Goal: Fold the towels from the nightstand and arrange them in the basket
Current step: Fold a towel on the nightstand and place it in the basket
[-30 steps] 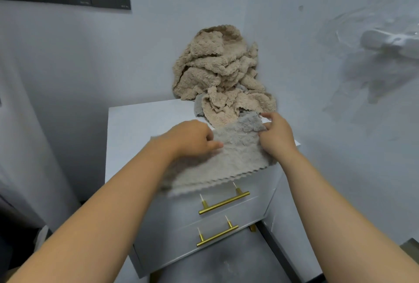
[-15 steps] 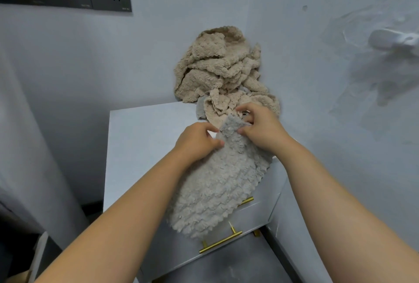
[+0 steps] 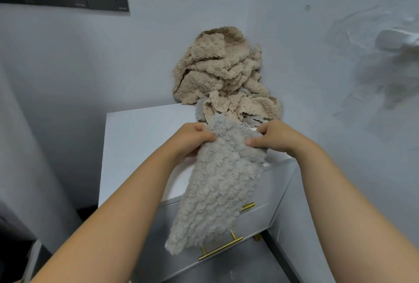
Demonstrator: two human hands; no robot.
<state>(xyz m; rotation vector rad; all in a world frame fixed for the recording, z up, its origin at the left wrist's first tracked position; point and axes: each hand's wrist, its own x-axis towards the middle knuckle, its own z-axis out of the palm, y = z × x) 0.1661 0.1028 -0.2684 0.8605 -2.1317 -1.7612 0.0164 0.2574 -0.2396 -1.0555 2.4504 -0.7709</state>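
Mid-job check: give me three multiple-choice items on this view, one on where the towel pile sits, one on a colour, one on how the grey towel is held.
1. Where does the pile of beige towels lie?
A. on the floor
B. in an open drawer
C. at the back corner of the nightstand, against the wall

2. What colour are the drawer handles?
A. black
B. gold
C. white

3. How is the grey towel held?
A. pinched at its top by both hands, hanging down
B. lying folded flat
C. gripped by one hand only

Answers:
1 C: the pile leans on the wall atop the nightstand.
2 B: both bars shine gold.
3 A: the left hand and right hand each pinch the top edge, and the rest hangs over the drawer front.
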